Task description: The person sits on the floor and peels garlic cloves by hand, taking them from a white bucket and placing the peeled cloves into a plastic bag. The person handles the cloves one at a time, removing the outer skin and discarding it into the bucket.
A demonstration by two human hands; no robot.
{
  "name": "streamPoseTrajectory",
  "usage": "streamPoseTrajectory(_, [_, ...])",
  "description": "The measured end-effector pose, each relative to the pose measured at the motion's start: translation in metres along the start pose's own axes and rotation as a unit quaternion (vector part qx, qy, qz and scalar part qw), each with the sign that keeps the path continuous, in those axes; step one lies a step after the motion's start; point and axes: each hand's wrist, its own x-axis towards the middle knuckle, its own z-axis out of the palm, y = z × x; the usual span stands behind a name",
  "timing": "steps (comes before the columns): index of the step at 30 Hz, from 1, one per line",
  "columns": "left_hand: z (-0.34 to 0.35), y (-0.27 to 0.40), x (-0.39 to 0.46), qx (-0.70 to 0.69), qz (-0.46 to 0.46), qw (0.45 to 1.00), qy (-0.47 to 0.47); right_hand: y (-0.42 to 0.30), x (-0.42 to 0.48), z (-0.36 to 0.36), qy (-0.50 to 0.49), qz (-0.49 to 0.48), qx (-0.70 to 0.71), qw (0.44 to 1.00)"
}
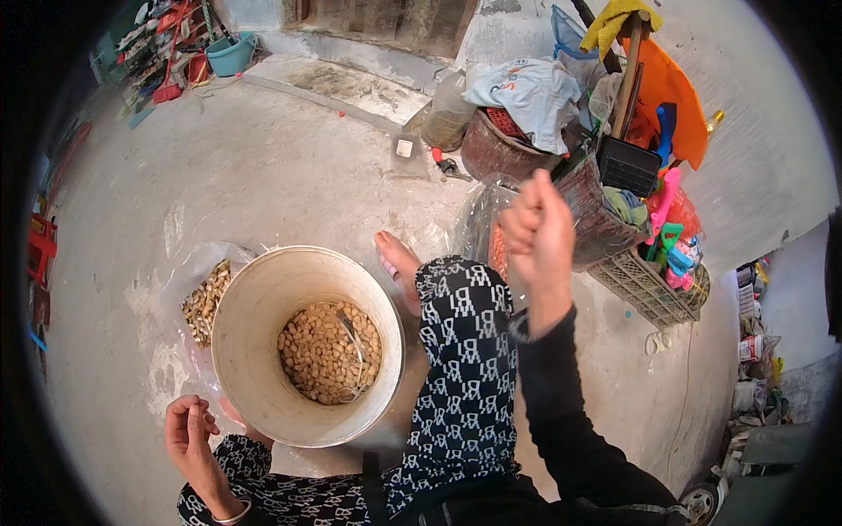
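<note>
A large white plastic bucket (308, 421) stands between my legs, with peanuts in their shells (322, 355) and a wire handle lying at its bottom. To its left, a clear plastic bag (187, 263) holds empty peanut shells (205, 306). My left hand (191, 427) is at the bucket's lower left with its fingers curled; whether it holds anything cannot be told. My right hand (543, 227), slightly blurred, is raised with curled fingers over a clear plastic bag (477, 210) of reddish shelled peanuts (498, 253); its grip is hidden.
A plastic crate (641, 289) with toys, a brown tub (506, 154) under a cloth, and a large clear jar (447, 112) stand along the upper right. Scissors (450, 166) lie on the concrete floor. A blue bucket (230, 56) stands at the upper left.
</note>
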Motion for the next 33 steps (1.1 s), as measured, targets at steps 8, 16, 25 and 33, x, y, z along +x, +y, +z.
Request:
streamPoseTrajectory(8, [0.025,-0.007,0.011,-0.018,-0.004,0.998,-0.056,0.083,0.047,-0.242,0.111,-0.196,-0.723,0.653])
streamPoseTrajectory(16, [0.014,-0.005,0.007,-0.017,-0.026,0.999,-0.02,0.159,0.007,-0.116,-0.051,0.097,-0.422,0.9])
streamPoseTrajectory(25, [0.058,-0.006,0.02,-0.092,-0.041,0.992,-0.079,0.342,0.157,-0.164,-0.091,0.154,-0.308,0.934])
streamPoseTrajectory(33, [0.049,-0.018,0.017,-0.059,-0.082,0.993,-0.062,0.353,0.109,-0.071,-0.033,0.256,-0.321,0.911])
